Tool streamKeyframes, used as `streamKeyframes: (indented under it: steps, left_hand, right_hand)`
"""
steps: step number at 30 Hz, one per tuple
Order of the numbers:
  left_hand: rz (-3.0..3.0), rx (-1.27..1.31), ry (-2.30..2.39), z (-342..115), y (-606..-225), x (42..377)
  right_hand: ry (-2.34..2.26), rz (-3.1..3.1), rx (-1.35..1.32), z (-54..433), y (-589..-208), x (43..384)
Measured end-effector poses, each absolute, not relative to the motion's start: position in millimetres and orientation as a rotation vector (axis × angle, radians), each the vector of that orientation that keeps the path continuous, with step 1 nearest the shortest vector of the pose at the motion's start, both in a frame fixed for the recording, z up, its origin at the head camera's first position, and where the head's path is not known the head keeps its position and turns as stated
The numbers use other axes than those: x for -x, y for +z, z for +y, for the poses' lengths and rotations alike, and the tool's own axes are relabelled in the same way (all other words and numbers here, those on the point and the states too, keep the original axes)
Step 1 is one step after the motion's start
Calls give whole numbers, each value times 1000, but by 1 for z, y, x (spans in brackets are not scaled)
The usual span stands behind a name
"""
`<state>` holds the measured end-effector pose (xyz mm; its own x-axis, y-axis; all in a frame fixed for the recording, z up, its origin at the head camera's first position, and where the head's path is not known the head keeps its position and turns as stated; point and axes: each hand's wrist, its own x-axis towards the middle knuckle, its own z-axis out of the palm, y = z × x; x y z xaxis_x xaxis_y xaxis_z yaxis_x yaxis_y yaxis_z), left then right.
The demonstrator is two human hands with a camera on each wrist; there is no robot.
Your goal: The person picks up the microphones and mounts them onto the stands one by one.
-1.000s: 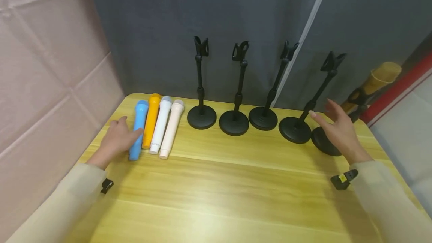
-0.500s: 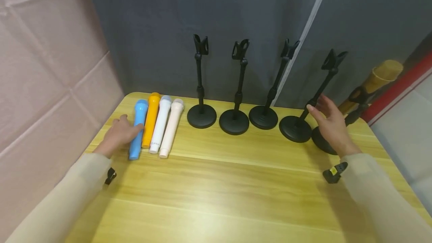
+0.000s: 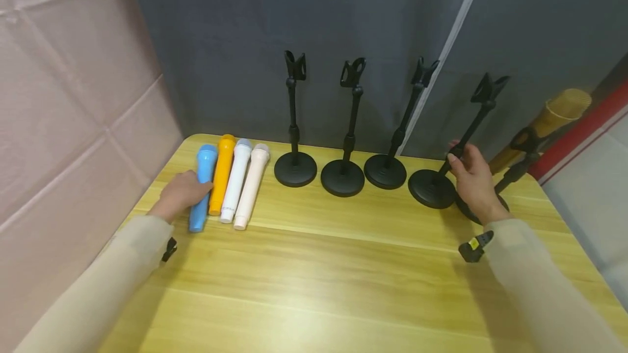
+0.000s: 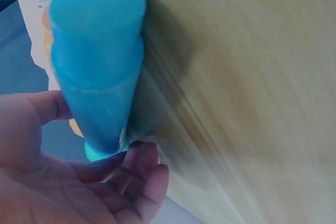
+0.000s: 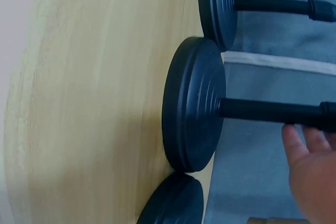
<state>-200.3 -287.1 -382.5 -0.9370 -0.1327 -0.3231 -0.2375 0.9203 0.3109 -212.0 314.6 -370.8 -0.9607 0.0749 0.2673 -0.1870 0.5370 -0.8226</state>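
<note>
A blue microphone (image 3: 199, 206) lies leftmost in a row on the wooden table. My left hand (image 3: 182, 192) grips it across the middle, thumb over one side. In the left wrist view the curled fingers (image 4: 152, 184) reach under the blue microphone (image 4: 100, 66) near its far end. Toward the right stands a row of black microphone stands, and my right hand (image 3: 473, 184) holds the pole of the fourth stand (image 3: 471, 127). Its round base (image 5: 191, 108) rests on the table in the right wrist view, where the hand (image 5: 315, 177) is cut off by the frame edge.
Beside the blue one lie orange (image 3: 222, 176), white (image 3: 236, 181) and pale pink (image 3: 252, 187) microphones. Three more stands, such as the leftmost (image 3: 293, 124), rise along the dark grey partition (image 3: 235, 59). At far right a stand holds a golden microphone (image 3: 564, 110).
My left hand has come down over the blue microphone and closed around it. The right hand has moved left onto the fourth stand's pole and taken hold of it.
</note>
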Motion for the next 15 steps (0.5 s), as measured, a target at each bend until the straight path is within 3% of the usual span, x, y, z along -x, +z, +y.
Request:
streamKeyframes:
  steps: [15]
  left_hand:
    - [2804,328,507,-289,-387,203]
  right_hand:
    - [1330,-2554,-176,319,-376,209]
